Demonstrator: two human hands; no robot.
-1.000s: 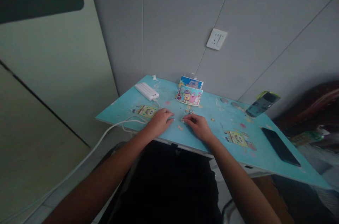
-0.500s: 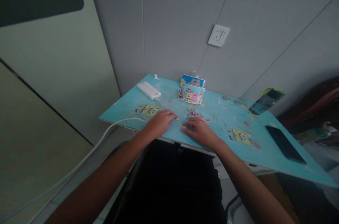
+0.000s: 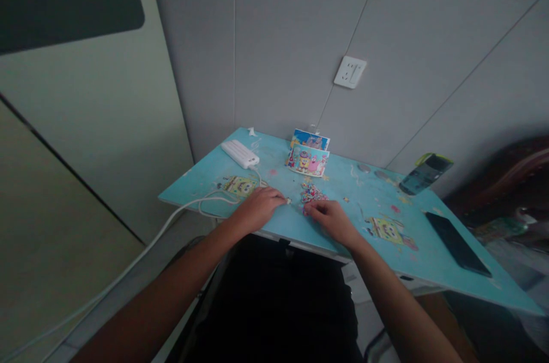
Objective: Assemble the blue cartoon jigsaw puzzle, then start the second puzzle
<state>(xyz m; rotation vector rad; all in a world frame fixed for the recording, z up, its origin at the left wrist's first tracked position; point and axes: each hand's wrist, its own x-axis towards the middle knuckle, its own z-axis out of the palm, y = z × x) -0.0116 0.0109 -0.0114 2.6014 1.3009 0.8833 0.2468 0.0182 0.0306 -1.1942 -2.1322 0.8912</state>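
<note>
A small heap of multicoloured bead-like pieces (image 3: pixel 312 192) lies near the middle of the blue table (image 3: pixel 343 180). My right hand (image 3: pixel 330 219) rests at the heap's near edge, fingers curled and thumb drawn in; whatever is between its fingertips is too small to make out. To the left, my left hand (image 3: pixel 263 207) lies low over the table with its fingers pressed together. A tiny pale piece (image 3: pixel 289 201) shows at its fingertips, its kind unclear. Behind the heap stands a folded cartoon card (image 3: pixel 307 159).
A white power bank (image 3: pixel 240 154) with a white cable (image 3: pixel 171 217) sits at the left. On the right are a dark phone (image 3: pixel 457 243) lying flat and a tilted dark device (image 3: pixel 424 174) with a green edge. A wall socket (image 3: pixel 350 72) is above.
My right hand's fingers, spread apart before, have curled in at the heap's near edge. The left hand stays in nearly the same place. The view has tilted slightly upward.
</note>
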